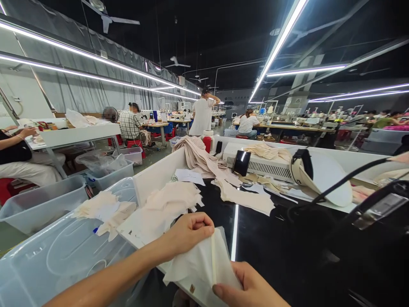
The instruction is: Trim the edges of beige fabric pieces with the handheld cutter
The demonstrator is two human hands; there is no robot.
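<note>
My left hand [188, 232] is closed in a fist-like pinch on the top edge of a pale cream fabric piece [201, 266] near the bottom of the view. From below, my right hand [252, 288] grips the same piece, thumb pressed on its lower right corner. The piece hangs over the near left edge of a glossy black worktable [265, 243]. Just behind my left hand lies a stack of similar cream cut pieces [166, 204].
Clear plastic bins [57, 251] with more fabric stand to the left. A heap of beige cloth [200, 160], a white machine box [265, 166] and a white lamp head [319, 175] sit farther back. Other people sit or stand at distant tables.
</note>
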